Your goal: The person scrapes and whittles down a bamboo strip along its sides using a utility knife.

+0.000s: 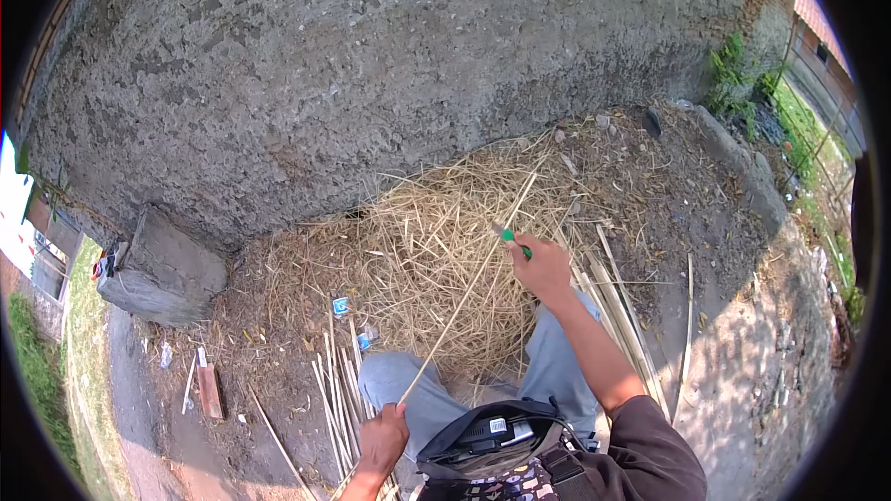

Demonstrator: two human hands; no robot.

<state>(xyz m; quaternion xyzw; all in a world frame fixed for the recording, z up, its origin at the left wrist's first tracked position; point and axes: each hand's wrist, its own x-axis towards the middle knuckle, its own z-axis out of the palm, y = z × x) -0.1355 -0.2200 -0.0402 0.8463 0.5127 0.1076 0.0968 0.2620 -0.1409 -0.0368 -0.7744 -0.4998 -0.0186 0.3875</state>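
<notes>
My left hand (382, 434) is closed around the lower part of a long, thin bamboo strip (452, 322), in front of my left knee. The strip slants up and to the right, over a heap of pale shavings (418, 246). In my right hand (544, 271) is a green-handled knife (508, 236), the fingers wrapped round its handle. Its short blade lies at the strip, about two-thirds of the way up; whether it cuts in is too small to tell. The strip's far end reaches above the knife, over the shavings near the wall.
Bundled bamboo strips lie beside my left leg (334, 408) and right leg (617, 301). A rough wall (390, 65) rises ahead, with a concrete block (172, 264) at left. A reddish-brown wooden piece (210, 391) and blue-and-white packaging (341, 306) lie on the dirt.
</notes>
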